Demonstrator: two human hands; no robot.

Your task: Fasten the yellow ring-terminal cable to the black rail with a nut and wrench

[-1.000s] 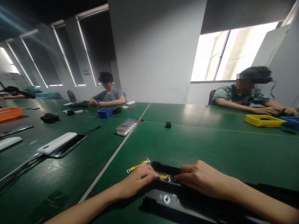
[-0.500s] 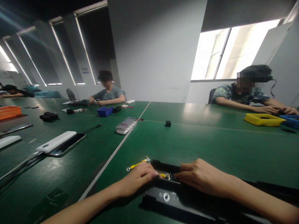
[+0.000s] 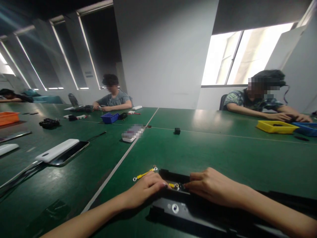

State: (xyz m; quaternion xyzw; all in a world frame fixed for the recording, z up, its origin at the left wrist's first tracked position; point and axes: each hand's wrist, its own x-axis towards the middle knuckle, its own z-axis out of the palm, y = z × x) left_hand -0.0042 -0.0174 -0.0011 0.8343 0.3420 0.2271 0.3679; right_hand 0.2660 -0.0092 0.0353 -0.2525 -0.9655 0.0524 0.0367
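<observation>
A long black metal housing (image 3: pixel 190 213) lies on the green table in front of me. My left hand (image 3: pixel 148 185) is closed at its left end, thumb and fingers pinching a short yellow wire with a ring terminal (image 3: pixel 172 185) inside the channel. My right hand (image 3: pixel 210 185) reaches in from the other side, fingertips pressed together beside the ring terminal. What they grip is hidden; a small dark piece shows at their tips. Beyond my left hand lies another yellow wire with ring ends (image 3: pixel 143 174), loose on the table.
A small black block (image 3: pixel 177 131) stands farther back. To the left lie a white power bank (image 3: pixel 58 150), a phone (image 3: pixel 70 154) and a white device (image 3: pixel 133 134). Blue (image 3: pixel 109 118) and yellow (image 3: pixel 276 127) bins sit near two people across the table (image 3: pixel 198 155).
The whole view has shifted slightly. Both hands keep nearly the same place and grip around the ring terminal in the housing.
</observation>
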